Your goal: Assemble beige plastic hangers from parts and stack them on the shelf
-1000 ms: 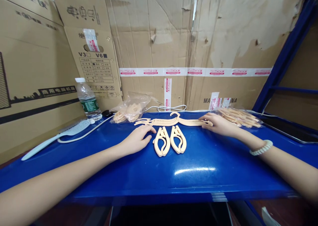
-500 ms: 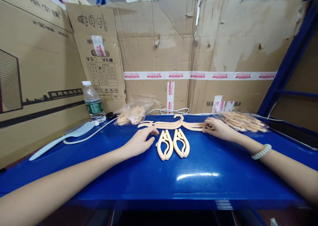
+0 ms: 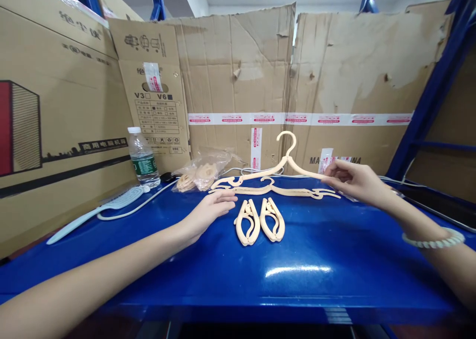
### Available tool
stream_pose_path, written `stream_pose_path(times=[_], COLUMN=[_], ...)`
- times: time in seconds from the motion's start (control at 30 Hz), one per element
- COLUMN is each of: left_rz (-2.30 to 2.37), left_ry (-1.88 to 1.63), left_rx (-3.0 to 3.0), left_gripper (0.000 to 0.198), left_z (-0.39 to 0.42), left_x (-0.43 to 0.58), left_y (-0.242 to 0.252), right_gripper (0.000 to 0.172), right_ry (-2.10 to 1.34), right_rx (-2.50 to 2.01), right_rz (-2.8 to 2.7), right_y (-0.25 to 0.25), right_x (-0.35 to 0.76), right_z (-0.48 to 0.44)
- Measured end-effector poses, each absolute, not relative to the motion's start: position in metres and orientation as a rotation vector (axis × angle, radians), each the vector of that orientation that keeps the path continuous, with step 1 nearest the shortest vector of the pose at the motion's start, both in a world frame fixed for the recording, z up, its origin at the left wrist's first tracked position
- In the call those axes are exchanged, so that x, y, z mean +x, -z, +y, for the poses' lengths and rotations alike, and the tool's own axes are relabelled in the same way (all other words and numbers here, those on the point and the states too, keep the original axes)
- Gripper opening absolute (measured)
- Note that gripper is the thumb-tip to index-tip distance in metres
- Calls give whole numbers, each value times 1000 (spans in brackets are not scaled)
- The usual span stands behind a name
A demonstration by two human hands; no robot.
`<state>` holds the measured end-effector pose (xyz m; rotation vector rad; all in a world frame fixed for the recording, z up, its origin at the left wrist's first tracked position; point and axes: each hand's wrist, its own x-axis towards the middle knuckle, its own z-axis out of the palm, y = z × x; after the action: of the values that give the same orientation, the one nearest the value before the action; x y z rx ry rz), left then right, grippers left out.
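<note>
At far left, the brush (image 3: 121, 197) is lying beside the bottle (image 3: 144, 163); next, the plastic bag (image 3: 203, 175) is holding beige pieces. The left hand (image 3: 210, 212) is resting with loosely extended fingers, gripping nothing visible; fingertip contact with the hangers cannot be told. Two folded hangers (image 3: 256, 225) are lying side by side, nearer the viewer than the flat-lying hanger (image 3: 290, 192). Above the latter, the raised hanger (image 3: 288, 158) is tilting hook-up, its right tip being pinched narrowly by the right hand (image 3: 355, 182). Caution: single-end support may be inviting pivoting or slipping; the left ends, overlapping in view, may be risking a snag.
</note>
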<state>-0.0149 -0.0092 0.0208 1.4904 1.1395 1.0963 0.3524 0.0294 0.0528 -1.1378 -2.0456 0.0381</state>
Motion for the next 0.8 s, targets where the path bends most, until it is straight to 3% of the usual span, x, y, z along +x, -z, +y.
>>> stream_pose_path(times=[0.13, 0.3, 0.53, 0.8], left_rz=[1110, 1082, 1038, 1045], left_ry=[-1196, -1043, -1126, -1421], left_rx=[1420, 1830, 1834, 1419], left_gripper=[40, 54, 42, 33], left_z=[-16, -26, -28, -16], left_x=[-11, -5, -6, -10], left_y=[-20, -15, -16, -15], right_gripper=[30, 25, 25, 32], right_ry=[-93, -133, -111, 898], right_rx=[-1105, -1012, -954, -1026], right_rz=[-2170, -2347, -2311, -2360], right_y=[-50, -39, -41, -45], right_x=[342, 314, 309, 316], right_z=[23, 13, 7, 9])
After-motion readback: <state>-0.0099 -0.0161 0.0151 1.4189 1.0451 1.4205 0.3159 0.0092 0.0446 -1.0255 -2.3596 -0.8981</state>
